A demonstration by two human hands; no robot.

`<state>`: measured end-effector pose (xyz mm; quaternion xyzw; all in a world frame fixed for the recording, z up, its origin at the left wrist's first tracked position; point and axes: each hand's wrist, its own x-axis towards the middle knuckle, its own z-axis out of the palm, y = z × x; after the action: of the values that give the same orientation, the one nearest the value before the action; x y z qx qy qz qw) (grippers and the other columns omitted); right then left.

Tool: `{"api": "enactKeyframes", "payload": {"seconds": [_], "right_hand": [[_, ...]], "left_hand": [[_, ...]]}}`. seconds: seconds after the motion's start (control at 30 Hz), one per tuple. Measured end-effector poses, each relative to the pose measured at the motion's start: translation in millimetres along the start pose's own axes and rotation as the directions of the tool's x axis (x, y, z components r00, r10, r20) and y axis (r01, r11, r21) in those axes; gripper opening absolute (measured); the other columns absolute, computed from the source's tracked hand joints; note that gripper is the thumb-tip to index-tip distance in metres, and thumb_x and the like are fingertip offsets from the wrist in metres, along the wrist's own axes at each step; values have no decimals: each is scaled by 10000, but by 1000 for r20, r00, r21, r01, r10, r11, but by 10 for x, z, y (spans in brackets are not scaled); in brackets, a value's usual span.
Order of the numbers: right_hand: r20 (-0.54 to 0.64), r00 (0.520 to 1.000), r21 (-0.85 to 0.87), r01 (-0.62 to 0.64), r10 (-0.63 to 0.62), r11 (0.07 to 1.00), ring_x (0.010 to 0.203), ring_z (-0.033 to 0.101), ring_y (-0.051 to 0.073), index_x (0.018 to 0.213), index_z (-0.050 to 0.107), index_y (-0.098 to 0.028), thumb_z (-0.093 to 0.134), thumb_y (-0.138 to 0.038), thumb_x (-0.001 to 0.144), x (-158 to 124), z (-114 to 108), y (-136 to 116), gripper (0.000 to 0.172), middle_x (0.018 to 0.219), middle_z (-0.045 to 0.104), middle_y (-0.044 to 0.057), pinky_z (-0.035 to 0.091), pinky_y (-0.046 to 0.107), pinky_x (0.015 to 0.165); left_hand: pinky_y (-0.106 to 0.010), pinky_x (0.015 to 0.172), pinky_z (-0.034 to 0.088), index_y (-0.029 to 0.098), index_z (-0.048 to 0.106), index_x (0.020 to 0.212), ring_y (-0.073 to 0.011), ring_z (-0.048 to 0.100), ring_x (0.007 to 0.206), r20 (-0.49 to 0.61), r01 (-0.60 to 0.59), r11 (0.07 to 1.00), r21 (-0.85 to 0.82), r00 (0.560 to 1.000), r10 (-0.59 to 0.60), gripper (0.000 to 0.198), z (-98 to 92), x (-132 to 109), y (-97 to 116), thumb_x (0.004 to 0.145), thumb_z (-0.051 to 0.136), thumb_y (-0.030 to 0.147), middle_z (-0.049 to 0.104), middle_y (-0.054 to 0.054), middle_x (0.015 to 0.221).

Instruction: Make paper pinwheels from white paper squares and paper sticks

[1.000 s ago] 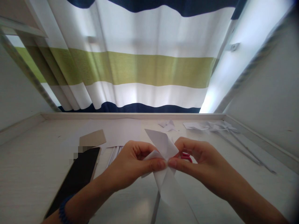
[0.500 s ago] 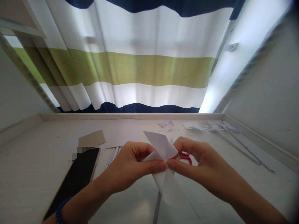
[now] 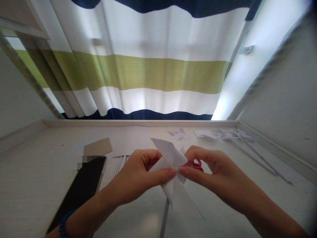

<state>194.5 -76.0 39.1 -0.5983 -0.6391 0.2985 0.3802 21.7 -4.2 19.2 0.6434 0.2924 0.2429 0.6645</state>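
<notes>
A white paper pinwheel (image 3: pixel 177 155) is held up in front of me, its pointed blades fanning out from the middle. My left hand (image 3: pixel 146 170) pinches it close to the centre from the left, thumb on the near side. From the right, my right hand (image 3: pixel 206 168) grips it at the same spot, its thumb tip nearly meeting the left one. Below the blades a thin grey-white stick (image 3: pixel 164 216) runs down toward me. Red-handled scissors (image 3: pixel 198 165) show partly behind my right hand. What lies behind the pinwheel's centre is hidden.
A black phone (image 3: pixel 79 195) lies at left, beside a brown card piece (image 3: pixel 98 147) and white paper sheets (image 3: pixel 131 140). Several paper sticks (image 3: pixel 121 165) sit behind my left hand. Farther back are a small folded paper (image 3: pixel 178 133) and finished-looking pinwheels (image 3: pixel 235 134) with sticks.
The pinwheel has turned and tilted slightly in my fingers, its lower blade shifting up. My thumbs have moved a little apart. The stick's lower end leans further left.
</notes>
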Motion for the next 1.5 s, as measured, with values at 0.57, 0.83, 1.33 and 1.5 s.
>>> {"api": "enactKeyframes", "payload": {"seconds": [0.57, 0.83, 1.33, 1.5], "right_hand": [[63, 996, 52, -71, 68, 996, 657, 501, 124, 626, 574, -192, 623, -320, 716, 9, -1, 12, 164, 657, 560, -38, 363, 253, 608], [82, 991, 62, -111, 106, 992, 651, 487, 123, 643, 593, -181, 626, -325, 707, 34, 7, 28, 162, 635, 555, -35, 355, 256, 616], [-74, 990, -79, -123, 117, 989, 645, 486, 140, 679, 502, -214, 639, -315, 680, -2, 76, 23, 170, 674, 527, -38, 383, 272, 568], [-150, 982, 154, -89, 112, 984, 857, 538, 193, 1035, 391, -301, 699, -327, 623, -14, 140, 137, 514, 1035, 500, 15, 468, 351, 718]], "left_hand": [[-144, 576, 450, 200, 699, 827, -96, 606, 643, 67, -1, 995, -101, 998, 8, 215, -7, 25, 11, 633, 703, 109, 682, 34, 687], [-170, 637, 468, 197, 696, 827, -116, 626, 703, 74, 1, 996, -90, 997, 5, 181, -10, 30, 2, 655, 692, 142, 698, 17, 744], [-179, 614, 469, 185, 700, 801, -119, 619, 652, 60, -14, 996, -88, 998, 19, 155, 0, 35, 7, 650, 693, 153, 674, 19, 653], [-173, 607, 462, 192, 701, 810, -101, 605, 620, 65, -23, 993, -115, 997, 31, 150, 7, 30, 2, 664, 684, 158, 665, 24, 640]]}}
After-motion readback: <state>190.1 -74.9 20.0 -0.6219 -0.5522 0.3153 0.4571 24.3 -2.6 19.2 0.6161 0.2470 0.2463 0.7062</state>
